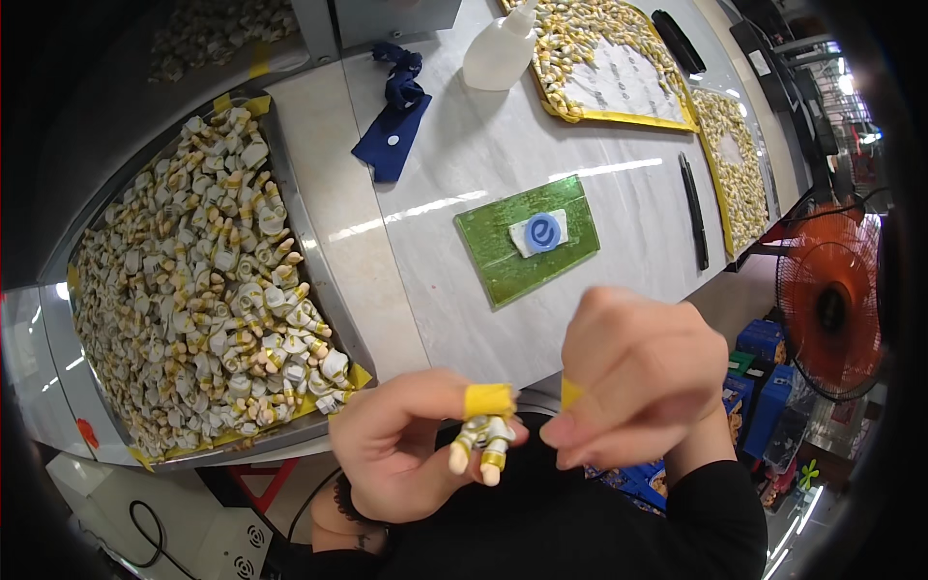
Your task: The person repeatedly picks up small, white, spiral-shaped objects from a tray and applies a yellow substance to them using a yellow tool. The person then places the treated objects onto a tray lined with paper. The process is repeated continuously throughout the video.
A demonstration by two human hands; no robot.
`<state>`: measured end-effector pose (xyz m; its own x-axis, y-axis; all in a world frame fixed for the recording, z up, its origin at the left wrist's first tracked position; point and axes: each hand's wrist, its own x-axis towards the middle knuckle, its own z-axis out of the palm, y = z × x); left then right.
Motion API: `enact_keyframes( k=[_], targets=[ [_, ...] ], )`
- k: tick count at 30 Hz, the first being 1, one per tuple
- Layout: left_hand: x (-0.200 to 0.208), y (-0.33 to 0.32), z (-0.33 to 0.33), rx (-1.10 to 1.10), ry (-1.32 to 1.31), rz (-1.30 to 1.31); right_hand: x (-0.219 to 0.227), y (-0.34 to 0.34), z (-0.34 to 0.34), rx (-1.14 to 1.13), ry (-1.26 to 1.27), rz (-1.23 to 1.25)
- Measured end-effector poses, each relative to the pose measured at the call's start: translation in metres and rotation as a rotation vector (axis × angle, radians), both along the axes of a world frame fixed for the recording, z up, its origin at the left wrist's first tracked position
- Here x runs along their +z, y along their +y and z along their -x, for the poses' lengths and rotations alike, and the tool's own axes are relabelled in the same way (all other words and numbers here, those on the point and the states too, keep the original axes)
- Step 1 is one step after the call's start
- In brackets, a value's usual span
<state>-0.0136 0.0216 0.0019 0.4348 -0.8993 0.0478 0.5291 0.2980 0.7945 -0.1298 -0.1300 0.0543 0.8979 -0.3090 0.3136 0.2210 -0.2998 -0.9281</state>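
Between the fingers of my left hand (396, 449) is a small toy figure part (485, 440), white with gold bands and two flesh-coloured ends pointing toward me. Yellow tape (489, 399) wraps a fingertip of that hand. My right hand (643, 372) is closed just to the right of the figure part, apart from it, fingertips pinched together. What the right fingers hold, if anything, is hidden. Beyond both hands, a green board (493, 266) lies on the table, bearing a white pad (523, 244) with a round blue piece (544, 232) on it.
At left stands a metal tray (319, 261) heaped with similar white and gold parts. Yellow-edged trays (619, 122) (720, 179) of small parts sit at the far right. A white bottle (498, 56), navy cloth (394, 135), black pen (693, 208) and orange fan (829, 300) are also around.
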Motion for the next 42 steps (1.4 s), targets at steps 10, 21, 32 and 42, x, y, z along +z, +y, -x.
enact_keyframes(
  k=[10, 21, 32, 42],
  targets=[
    [-0.002, 0.001, -0.009, -0.361, 0.15, -0.052, 0.005, -0.003, -0.006, 0.131, 0.217, -0.027],
    [0.003, -0.004, -0.012, -0.447, 0.137, -0.106, 0.01, -0.001, -0.007, 0.162, 0.297, 0.002],
    [-0.001, -0.002, -0.011, -0.461, 0.185, -0.11, 0.002, -0.012, 0.002, 0.319, 0.324, -0.257],
    [0.0, -0.005, -0.012, -0.496, 0.039, -0.138, -0.001, -0.008, 0.005, 0.291, 0.32, -0.262]
  ],
)
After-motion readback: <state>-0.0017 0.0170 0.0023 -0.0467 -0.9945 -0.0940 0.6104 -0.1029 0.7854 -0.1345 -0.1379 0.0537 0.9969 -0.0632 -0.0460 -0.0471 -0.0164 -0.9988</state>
